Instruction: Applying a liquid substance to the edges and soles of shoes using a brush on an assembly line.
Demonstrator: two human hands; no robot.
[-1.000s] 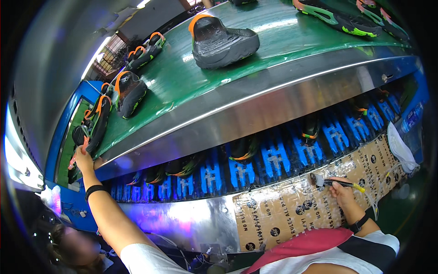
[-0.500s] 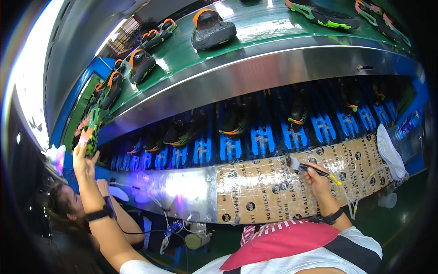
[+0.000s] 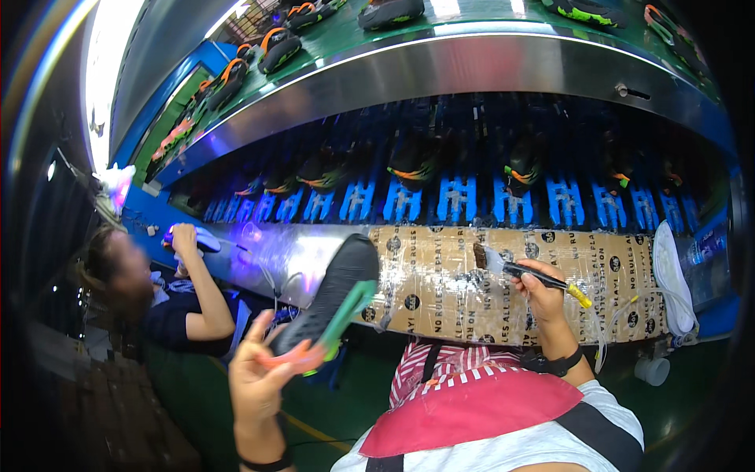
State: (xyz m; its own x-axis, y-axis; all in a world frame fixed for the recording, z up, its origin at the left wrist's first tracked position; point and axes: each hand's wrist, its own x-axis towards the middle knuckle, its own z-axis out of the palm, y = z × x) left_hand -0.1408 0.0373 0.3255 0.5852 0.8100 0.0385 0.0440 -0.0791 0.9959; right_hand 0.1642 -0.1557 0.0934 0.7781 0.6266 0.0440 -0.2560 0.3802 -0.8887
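Note:
My left hand point(image 3: 255, 381) holds a black shoe point(image 3: 330, 295) with a green and orange sole, lifted in front of the bench, toe pointing up and right. My right hand point(image 3: 539, 291) grips a small brush point(image 3: 511, 267) with a black handle and yellow end. Its bristles touch the cardboard-covered bench top point(image 3: 440, 267), which is wrapped in clear tape.
A green conveyor belt point(image 3: 346, 35) above carries several black shoes. Below it, a lower level with blue holders point(image 3: 456, 197) holds more shoes. Another person point(image 3: 169, 299) works at the left with a purple-lit tool. A white cloth point(image 3: 672, 271) hangs at the right.
My left hand has come down from the conveyor at the far left, now holding a shoe near my body. The right hand with the brush stays on the cardboard.

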